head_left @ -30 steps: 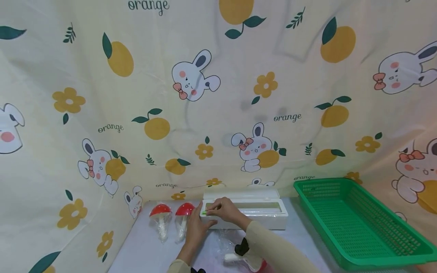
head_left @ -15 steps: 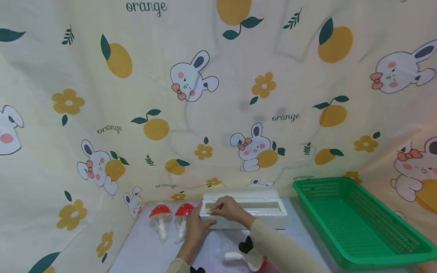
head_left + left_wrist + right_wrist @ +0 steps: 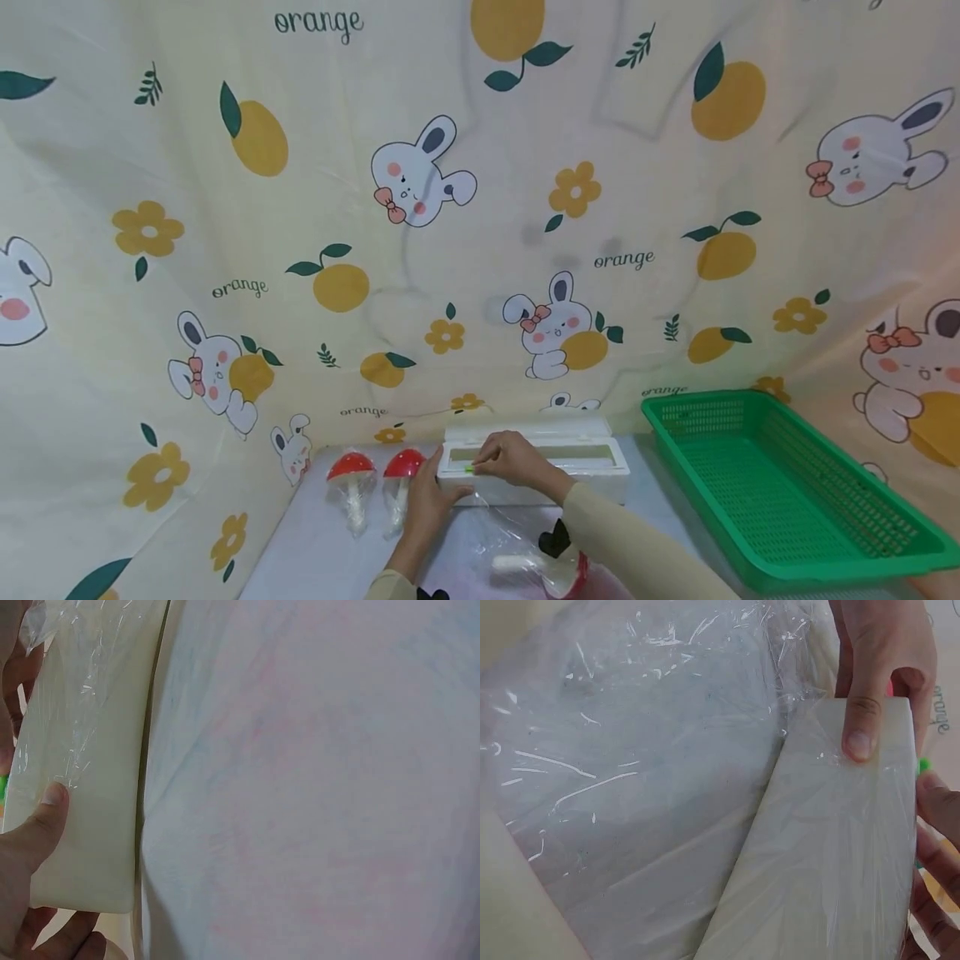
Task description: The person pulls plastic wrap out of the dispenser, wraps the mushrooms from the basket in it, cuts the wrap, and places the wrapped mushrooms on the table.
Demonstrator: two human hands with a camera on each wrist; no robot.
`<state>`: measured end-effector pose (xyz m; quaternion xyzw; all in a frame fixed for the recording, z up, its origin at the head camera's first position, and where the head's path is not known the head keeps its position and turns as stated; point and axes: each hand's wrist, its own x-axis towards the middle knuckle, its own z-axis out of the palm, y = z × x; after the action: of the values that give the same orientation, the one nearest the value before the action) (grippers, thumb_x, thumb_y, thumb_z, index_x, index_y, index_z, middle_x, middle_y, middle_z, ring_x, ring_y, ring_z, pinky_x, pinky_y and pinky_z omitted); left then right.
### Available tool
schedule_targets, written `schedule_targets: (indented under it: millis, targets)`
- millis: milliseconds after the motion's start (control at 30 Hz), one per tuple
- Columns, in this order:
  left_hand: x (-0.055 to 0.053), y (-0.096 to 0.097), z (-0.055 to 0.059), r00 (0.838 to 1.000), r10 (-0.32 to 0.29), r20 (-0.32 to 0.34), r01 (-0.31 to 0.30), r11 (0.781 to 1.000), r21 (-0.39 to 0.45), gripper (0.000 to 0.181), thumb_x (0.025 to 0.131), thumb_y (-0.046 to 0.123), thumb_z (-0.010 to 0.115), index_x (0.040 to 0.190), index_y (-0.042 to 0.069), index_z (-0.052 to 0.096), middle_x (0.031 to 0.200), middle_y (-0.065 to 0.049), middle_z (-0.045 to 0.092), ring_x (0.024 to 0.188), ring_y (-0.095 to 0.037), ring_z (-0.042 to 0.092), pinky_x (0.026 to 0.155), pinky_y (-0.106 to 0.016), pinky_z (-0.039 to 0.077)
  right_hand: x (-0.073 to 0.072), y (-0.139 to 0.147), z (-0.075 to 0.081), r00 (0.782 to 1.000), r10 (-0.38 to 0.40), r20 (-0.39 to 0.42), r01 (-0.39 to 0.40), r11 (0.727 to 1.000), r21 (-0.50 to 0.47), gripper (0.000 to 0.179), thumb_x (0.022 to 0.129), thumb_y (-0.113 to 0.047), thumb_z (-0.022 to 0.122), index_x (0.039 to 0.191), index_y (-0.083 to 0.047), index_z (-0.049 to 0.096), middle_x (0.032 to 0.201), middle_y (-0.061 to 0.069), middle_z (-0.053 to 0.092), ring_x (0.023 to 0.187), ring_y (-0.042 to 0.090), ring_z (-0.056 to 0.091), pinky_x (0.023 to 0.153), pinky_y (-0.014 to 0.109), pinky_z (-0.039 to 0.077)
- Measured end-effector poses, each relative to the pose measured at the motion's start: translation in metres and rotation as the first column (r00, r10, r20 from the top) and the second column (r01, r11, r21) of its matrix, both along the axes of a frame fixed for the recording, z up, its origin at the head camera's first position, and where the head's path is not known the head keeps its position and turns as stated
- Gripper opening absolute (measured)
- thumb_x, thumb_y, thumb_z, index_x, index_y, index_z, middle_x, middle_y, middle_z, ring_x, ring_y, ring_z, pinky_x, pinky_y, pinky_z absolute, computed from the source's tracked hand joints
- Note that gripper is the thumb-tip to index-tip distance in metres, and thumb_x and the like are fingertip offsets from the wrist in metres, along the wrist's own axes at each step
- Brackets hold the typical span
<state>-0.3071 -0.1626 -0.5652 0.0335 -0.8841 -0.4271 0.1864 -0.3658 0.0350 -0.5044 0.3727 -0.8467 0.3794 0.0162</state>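
A long white cling film dispenser [image 3: 555,492] stands on the table with its lid raised at the back. My left hand [image 3: 429,504] grips its left end, the thumb [image 3: 46,806] on the front wall. With curled fingers my right hand [image 3: 517,462] pinches a small green slide cutter [image 3: 469,469] on the dispenser's front top edge. Clear film [image 3: 630,735] hangs from that edge down the front and over the table. Below the right forearm lies a toy mushroom with a white stem [image 3: 517,565] and red cap, under the film and partly hidden by the sleeve.
Two red-capped mushrooms in clear film, one [image 3: 351,479] at the far left and another [image 3: 403,475] beside my left hand, lie on the table. A green plastic basket [image 3: 720,492] stands at the right. Behind hangs a patterned cloth [image 3: 480,242].
My right hand has slid the green cutter rightward along the dispenser's edge, away from the left hand. The left hand keeps its place. More of the film and mushroom shows below the right forearm.
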Motion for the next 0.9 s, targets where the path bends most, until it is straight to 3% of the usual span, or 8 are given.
schedule_targets:
  millis: [200, 567, 700, 900]
  targets:
    - [-0.001, 0.005, 0.0, 1.0, -0.03, 0.004, 0.03, 0.999, 0.027, 0.096, 0.077, 0.019, 0.098, 0.158, 0.002, 0.049, 0.15, -0.023, 0.059, 0.14, -0.045, 0.054, 0.117, -0.061, 0.042, -0.001, 0.022, 0.004, 0.999, -0.026, -0.034, 0.028, 0.999, 0.043, 0.008, 0.091, -0.017, 0.088, 0.095, -0.01, 0.087, 0.09, -0.009, 0.075, 0.083, 0.006, 0.065, 0.074, 0.028, 0.055]
    - [0.004, 0.0, 0.001, 0.999, -0.041, -0.012, 0.042, 0.995, 0.086, 0.097, 0.077, 0.013, 0.098, 0.159, 0.003, 0.049, 0.152, -0.02, 0.059, 0.143, -0.043, 0.053, 0.12, -0.061, 0.039, 0.003, 0.085, 0.007, 0.988, -0.152, -0.005, 0.152, 0.979, 0.135, 0.007, 0.092, -0.023, 0.088, 0.094, -0.017, 0.088, 0.088, -0.014, 0.071, 0.083, 0.009, 0.06, 0.072, 0.03, 0.052]
    - [0.003, 0.002, 0.002, 0.999, -0.041, 0.018, 0.039, 0.995, 0.092, 0.098, 0.077, 0.013, 0.098, 0.161, 0.005, 0.047, 0.154, -0.018, 0.058, 0.144, -0.042, 0.052, 0.12, -0.061, 0.038, 0.005, 0.095, 0.009, 0.981, -0.193, 0.012, 0.188, 0.969, 0.16, 0.005, 0.091, -0.026, 0.088, 0.093, -0.021, 0.088, 0.085, -0.015, 0.07, 0.08, 0.01, 0.058, 0.068, 0.029, 0.051]
    - [0.002, 0.001, 0.003, 1.0, -0.03, 0.01, 0.029, 0.997, 0.068, 0.096, 0.077, 0.014, 0.098, 0.158, 0.001, 0.049, 0.151, -0.023, 0.058, 0.141, -0.045, 0.053, 0.12, -0.062, 0.039, 0.004, 0.096, 0.011, 0.981, -0.195, 0.018, 0.189, 0.967, 0.171, 0.006, 0.091, -0.027, 0.089, 0.092, -0.021, 0.088, 0.084, -0.016, 0.07, 0.077, 0.007, 0.057, 0.067, 0.027, 0.05]
